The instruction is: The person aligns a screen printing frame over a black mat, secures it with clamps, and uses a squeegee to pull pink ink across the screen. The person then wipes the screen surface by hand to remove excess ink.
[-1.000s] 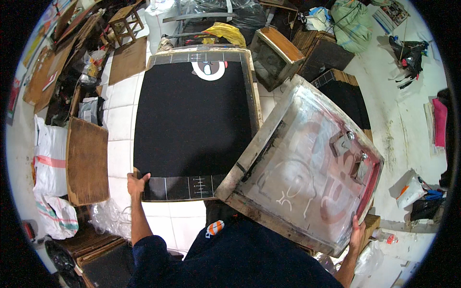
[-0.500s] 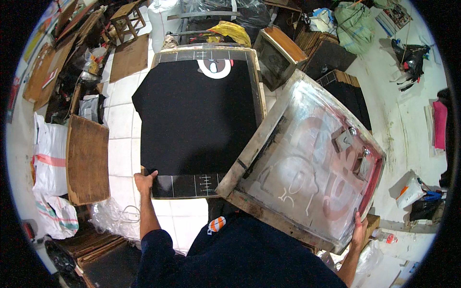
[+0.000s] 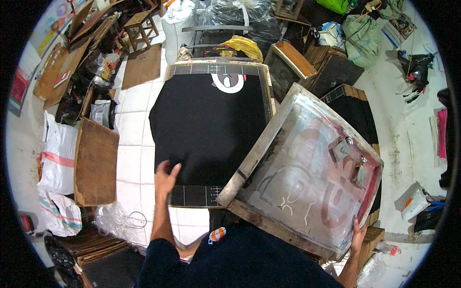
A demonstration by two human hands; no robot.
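A black cloth (image 3: 206, 125) lies on a board with a ruled border (image 3: 188, 196); a white, round-edged printed shape (image 3: 228, 88) shows at its top right. My left hand (image 3: 166, 177) is at the cloth's lower left, fingers apart and holding nothing; I cannot tell if it touches the cloth. My right hand (image 3: 356, 235) grips the lower right side of a weathered screen-printing frame (image 3: 307, 173), tilted over the board's lower right corner, with pink ink stains, pale line drawings and two metal fittings (image 3: 343, 149) on its right part.
Stacked dark boards (image 3: 355, 113) stand behind the frame. A wooden board (image 3: 96, 163), white sacks (image 3: 55, 153) and crumpled plastic (image 3: 115, 223) lie left. A stool (image 3: 139, 26), bagged bundles (image 3: 235, 19) and an open wooden box (image 3: 293, 57) are at the back; bags (image 3: 413, 206) sit right.
My left hand has let go of the board's left corner and moved up and right with its fingers spread. The whole view has shifted slightly. My right hand still holds the frame.
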